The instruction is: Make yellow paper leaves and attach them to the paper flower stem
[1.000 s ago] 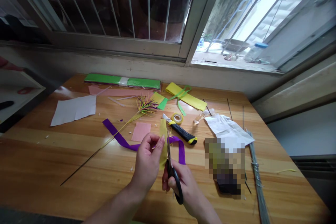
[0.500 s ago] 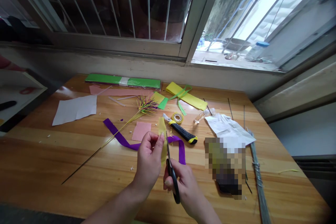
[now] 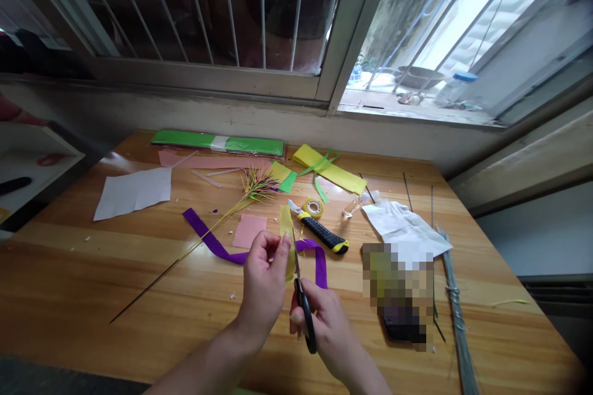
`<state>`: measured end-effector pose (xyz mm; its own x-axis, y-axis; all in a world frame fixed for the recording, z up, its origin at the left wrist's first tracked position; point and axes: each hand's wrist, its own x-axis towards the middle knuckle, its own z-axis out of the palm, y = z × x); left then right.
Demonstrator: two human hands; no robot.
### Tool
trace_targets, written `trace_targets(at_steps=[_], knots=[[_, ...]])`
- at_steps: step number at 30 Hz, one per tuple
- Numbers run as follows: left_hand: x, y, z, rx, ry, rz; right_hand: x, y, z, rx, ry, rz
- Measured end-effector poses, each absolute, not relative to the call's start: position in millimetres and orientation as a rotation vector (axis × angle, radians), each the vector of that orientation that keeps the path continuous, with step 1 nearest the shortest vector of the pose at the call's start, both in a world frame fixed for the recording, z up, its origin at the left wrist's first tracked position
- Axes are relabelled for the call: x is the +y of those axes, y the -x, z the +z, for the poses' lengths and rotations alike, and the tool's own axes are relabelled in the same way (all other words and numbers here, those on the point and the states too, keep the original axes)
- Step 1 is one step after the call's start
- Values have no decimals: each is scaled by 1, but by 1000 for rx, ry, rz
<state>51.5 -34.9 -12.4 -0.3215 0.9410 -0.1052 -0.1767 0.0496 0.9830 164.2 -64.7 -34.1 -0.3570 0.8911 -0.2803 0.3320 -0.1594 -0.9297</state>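
Observation:
My left hand [image 3: 264,281] pinches a narrow yellow paper strip [image 3: 287,231] upright above the wooden table [image 3: 92,284]. Black-handled scissors [image 3: 302,299] are gripped in my right hand [image 3: 324,321], their blades pointing up along the strip's right edge. A purple paper ribbon [image 3: 210,237] lies on the table just behind both hands. Beyond it rests a thin stick with a yellow and purple fringed tip [image 3: 257,185].
A pink paper square [image 3: 249,230], a black-and-yellow utility knife [image 3: 319,231], a tape roll [image 3: 312,207], white sheets [image 3: 134,191], green and yellow papers [image 3: 217,143] and a wire bundle [image 3: 456,315] lie about. A blurred-out object [image 3: 398,293] sits to the right.
The scissors' blades have closed a little along the yellow strip, and both hands have shifted slightly; the strip's top now leans a bit left.

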Motion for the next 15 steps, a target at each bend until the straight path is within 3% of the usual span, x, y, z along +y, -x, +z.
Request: trace_targets(at_steps=[15], knots=[[-33, -52, -13, 1391, -876, 1460, -66, -166, -48, -1611, 1335, 1539]])
